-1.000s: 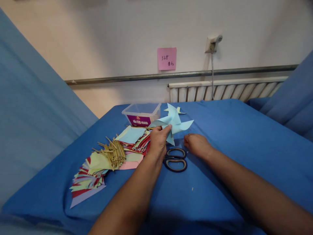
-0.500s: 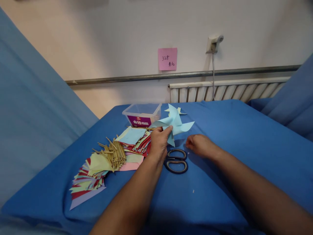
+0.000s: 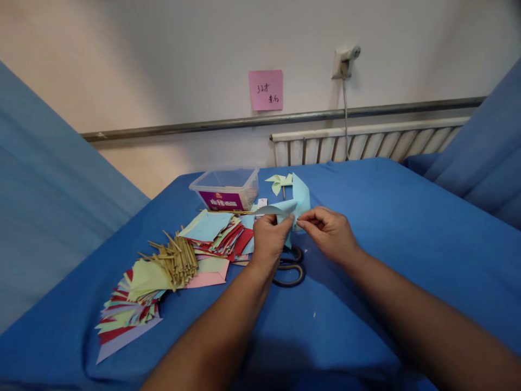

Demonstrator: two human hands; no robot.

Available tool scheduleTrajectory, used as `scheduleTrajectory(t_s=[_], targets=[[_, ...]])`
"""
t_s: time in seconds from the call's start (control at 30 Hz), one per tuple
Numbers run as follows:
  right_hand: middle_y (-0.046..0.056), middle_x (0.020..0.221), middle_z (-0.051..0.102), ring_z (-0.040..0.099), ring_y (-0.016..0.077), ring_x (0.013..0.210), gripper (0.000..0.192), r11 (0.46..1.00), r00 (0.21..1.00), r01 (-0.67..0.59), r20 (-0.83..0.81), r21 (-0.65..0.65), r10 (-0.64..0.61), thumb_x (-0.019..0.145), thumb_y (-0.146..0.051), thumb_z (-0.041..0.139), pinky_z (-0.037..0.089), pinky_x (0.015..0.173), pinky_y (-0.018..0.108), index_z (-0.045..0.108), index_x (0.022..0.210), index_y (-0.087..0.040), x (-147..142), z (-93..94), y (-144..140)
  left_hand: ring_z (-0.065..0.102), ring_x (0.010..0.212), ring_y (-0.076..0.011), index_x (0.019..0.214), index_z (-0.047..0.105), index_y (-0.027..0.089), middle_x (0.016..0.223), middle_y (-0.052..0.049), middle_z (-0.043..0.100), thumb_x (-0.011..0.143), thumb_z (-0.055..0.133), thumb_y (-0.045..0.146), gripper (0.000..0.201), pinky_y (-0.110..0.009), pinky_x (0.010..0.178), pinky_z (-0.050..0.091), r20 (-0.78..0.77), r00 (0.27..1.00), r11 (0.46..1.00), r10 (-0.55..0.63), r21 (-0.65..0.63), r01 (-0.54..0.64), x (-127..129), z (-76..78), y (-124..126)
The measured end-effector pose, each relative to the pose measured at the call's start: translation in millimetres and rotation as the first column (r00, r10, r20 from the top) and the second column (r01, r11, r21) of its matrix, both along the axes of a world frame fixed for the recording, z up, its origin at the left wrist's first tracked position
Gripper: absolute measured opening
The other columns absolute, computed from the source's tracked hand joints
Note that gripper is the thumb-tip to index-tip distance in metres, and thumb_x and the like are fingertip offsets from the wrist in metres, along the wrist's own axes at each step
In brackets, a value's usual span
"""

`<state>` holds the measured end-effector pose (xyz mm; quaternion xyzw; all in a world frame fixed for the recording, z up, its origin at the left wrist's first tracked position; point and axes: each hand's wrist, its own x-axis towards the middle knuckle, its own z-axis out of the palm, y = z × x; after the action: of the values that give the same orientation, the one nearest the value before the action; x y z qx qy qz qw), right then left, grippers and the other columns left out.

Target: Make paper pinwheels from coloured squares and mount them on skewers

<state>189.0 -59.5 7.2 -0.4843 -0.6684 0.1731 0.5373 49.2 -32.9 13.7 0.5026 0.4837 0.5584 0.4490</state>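
A light blue paper pinwheel (image 3: 302, 194) is gripped at its middle by my left hand (image 3: 268, 237), thumb pressed on the paper. Close to the pinwheel's right side, my right hand (image 3: 329, 232) has thumb and index finger pinched together; whatever small thing they may hold is too small to name. Below the hands lie dark-handled scissors (image 3: 292, 276), their blades hidden behind my left hand. Behind the blue pinwheel rests a pale green pinwheel (image 3: 279, 182) with a thin stick.
Left of my hands are stacked coloured papers (image 3: 209, 227), a bundle of thin wooden sticks (image 3: 182, 263) and fanned paper pieces (image 3: 125, 320). A clear plastic box (image 3: 249, 191) with a purple label stands behind them. Blue cloth (image 3: 407, 233) covers the table; a radiator (image 3: 374, 142) is behind.
My right hand has risen from the table to the pinwheel, its fingers now pinched. The blue pinwheel has turned in my left hand. The view has shifted slightly right.
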Motion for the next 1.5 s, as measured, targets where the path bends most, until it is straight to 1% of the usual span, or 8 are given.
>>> scheduleTrajectory(t_s=[0.1, 0.2, 0.37, 0.63, 1.0, 1.2, 1.5], targets=[[0.003, 0.075, 0.068, 0.062, 0.0166, 0.069, 0.010, 0.999, 0.998, 0.028, 0.049, 0.045, -0.030, 0.084, -0.026, 0.063, 0.048, 0.064, 0.029, 0.069, 0.080, -0.020, 0.9, 0.0, 0.5, 0.066, 0.078, -0.0199, 0.084, 0.077, 0.016, 0.085, -0.005, 0.075, 0.064, 0.076, 0.032, 0.026, -0.027, 0.071, 0.048, -0.018, 0.998, 0.998, -0.055, 0.033, 0.056, 1.8, -1.3, -2.0], [0.003, 0.077, 0.068, 0.064, 0.0170, 0.070, 0.009, 0.997, 0.997, 0.061, 0.043, 0.053, -0.063, 0.084, -0.025, 0.063, 0.048, 0.065, 0.029, 0.069, 0.080, -0.020, 1.1, -0.1, 1.0, 0.066, 0.083, -0.0210, 0.089, 0.076, 0.016, 0.089, -0.005, 0.075, 0.065, 0.075, 0.032, 0.029, -0.029, 0.076, 0.048, 0.009, 0.996, 0.994, -0.093, 0.051, 0.092, 2.8, -3.3, -2.7], [0.003, 0.077, 0.069, 0.064, 0.0172, 0.070, 0.009, 0.995, 0.995, 0.087, 0.037, 0.048, -0.089, 0.084, -0.023, 0.063, 0.049, 0.065, 0.030, 0.069, 0.080, -0.019, 0.8, -1.9, 0.9, 0.067, 0.079, -0.0203, 0.086, 0.076, 0.015, 0.088, -0.006, 0.075, 0.063, 0.076, 0.032, 0.028, -0.029, 0.074, 0.049, 0.026, 0.997, 0.997, -0.078, 0.011, 0.078, 3.7, -2.8, -4.5], [0.003, 0.076, 0.069, 0.064, 0.0169, 0.069, 0.010, 0.991, 0.992, 0.112, 0.054, 0.068, -0.116, 0.084, -0.024, 0.063, 0.049, 0.065, 0.030, 0.070, 0.078, -0.020, 1.3, -0.1, -0.1, 0.066, 0.073, -0.0193, 0.085, 0.076, 0.015, 0.085, -0.007, 0.075, 0.064, 0.076, 0.034, 0.028, -0.028, 0.069, 0.048, 0.012, 0.997, 0.997, -0.075, -0.004, 0.075, 3.5, 0.6, -6.9], [0.002, 0.076, 0.068, 0.064, 0.0163, 0.069, 0.009, 0.988, 0.989, 0.123, 0.068, 0.098, -0.130, 0.084, -0.022, 0.063, 0.049, 0.066, 0.029, 0.069, 0.079, -0.019, 0.2, 2.0, -3.0, 0.067, 0.077, -0.0202, 0.088, 0.077, 0.015, 0.086, -0.006, 0.076, 0.064, 0.075, 0.033, 0.029, -0.028, 0.071, 0.050, -0.019, 0.997, 0.997, -0.073, 0.021, 0.073, 2.7, -1.4, -5.2], [0.002, 0.076, 0.068, 0.064, 0.0169, 0.070, 0.008, 0.984, 0.985, 0.121, 0.110, 0.134, -0.136, 0.084, -0.022, 0.063, 0.049, 0.066, 0.029, 0.070, 0.081, -0.020, 0.3, 1.2, -4.0, 0.067, 0.081, -0.0210, 0.088, 0.076, 0.015, 0.087, -0.005, 0.075, 0.067, 0.073, 0.031, 0.027, -0.029, 0.074, 0.050, -0.070, 0.996, 0.995, -0.061, 0.077, 0.067, 3.8, -2.1, -5.4], [0.003, 0.078, 0.069, 0.064, 0.0164, 0.069, 0.010, 0.985, 0.986, 0.138, 0.078, 0.105, -0.147, 0.085, -0.025, 0.062, 0.049, 0.066, 0.030, 0.069, 0.080, -0.020, -0.3, 1.1, -3.9, 0.067, 0.081, -0.0205, 0.090, 0.076, 0.015, 0.087, -0.005, 0.075, 0.069, 0.071, 0.031, 0.027, -0.027, 0.074, 0.049, -0.109, 0.992, 0.993, -0.064, 0.097, 0.075, 3.7, 0.1, -7.8]])
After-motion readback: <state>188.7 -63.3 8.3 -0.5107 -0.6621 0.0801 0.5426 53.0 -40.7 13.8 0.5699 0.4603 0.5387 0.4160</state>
